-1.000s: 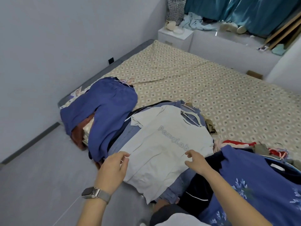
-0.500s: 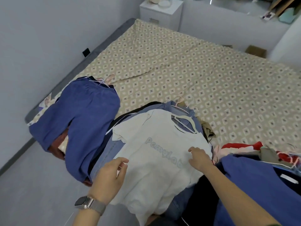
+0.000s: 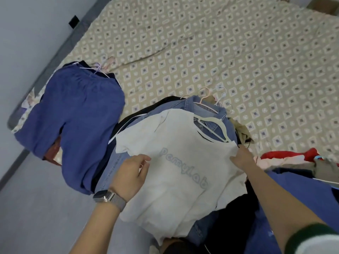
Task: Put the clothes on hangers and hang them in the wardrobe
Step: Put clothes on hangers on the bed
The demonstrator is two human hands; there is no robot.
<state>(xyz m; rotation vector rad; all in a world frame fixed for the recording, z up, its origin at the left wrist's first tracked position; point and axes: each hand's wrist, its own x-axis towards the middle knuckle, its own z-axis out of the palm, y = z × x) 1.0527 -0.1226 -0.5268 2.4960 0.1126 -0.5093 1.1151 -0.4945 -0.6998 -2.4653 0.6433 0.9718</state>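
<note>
Head camera looked down at your white T-shirt [image 3: 176,173], which lay on its white hanger [image 3: 212,125] atop a denim jacket [image 3: 205,109] at the near edge of the bed [image 3: 238,52]. Your left hand [image 3: 132,173] pinched the shirt's left side with curled fingers; your right hand [image 3: 242,158] gripped its right shoulder. Blue trousers [image 3: 80,121] lay left of the shirt.

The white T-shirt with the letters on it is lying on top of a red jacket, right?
Not quite. In the head view the white T-shirt lies on top of a blue denim jacket, not a red one. Both hands, left and right, are on the shirt.
</note>
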